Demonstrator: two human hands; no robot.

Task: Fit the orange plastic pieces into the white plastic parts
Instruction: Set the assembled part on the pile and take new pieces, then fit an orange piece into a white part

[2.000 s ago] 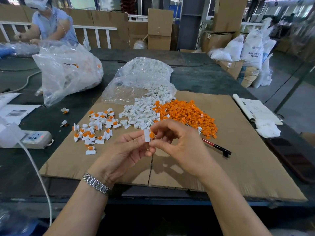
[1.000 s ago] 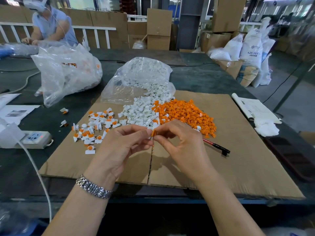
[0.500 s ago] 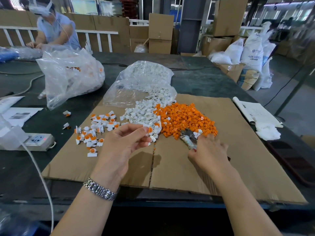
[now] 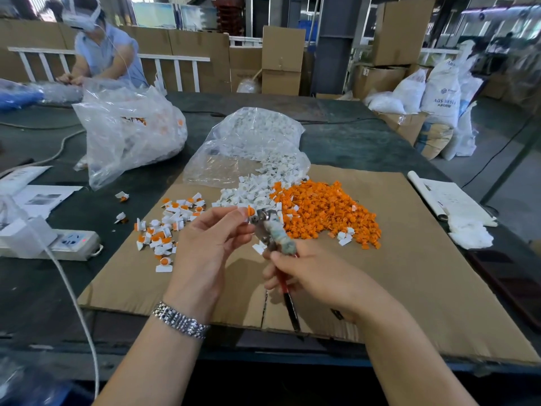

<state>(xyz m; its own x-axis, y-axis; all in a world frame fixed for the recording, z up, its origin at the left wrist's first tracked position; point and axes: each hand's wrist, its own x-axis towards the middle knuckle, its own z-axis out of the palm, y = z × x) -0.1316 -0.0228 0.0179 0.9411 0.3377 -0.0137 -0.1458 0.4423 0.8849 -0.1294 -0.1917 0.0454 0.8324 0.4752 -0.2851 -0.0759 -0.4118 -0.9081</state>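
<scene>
Head view: your left hand (image 4: 210, 244) pinches a white part with its orange piece (image 4: 250, 211) above the cardboard (image 4: 409, 273); your right hand (image 4: 316, 276) grips pliers (image 4: 270, 230), jaws at the piece. You are at the pressing step; next, squeeze squarely to seat it.

**Orange, White and Brown on a Dark Tabletop**

The cardboard sheet (image 4: 409, 273) was plain brown. On it, the loose pieces (image 4: 328, 212) were bright orange and the parts (image 4: 251, 194) white. Left of these, the fitted pieces (image 4: 164, 230) showed white with orange spots. The pliers (image 4: 275, 232) were silver-grey with red and black handles. The tabletop (image 4: 351, 142) was dark grey-green. The watch (image 4: 180, 319) was silver.
</scene>
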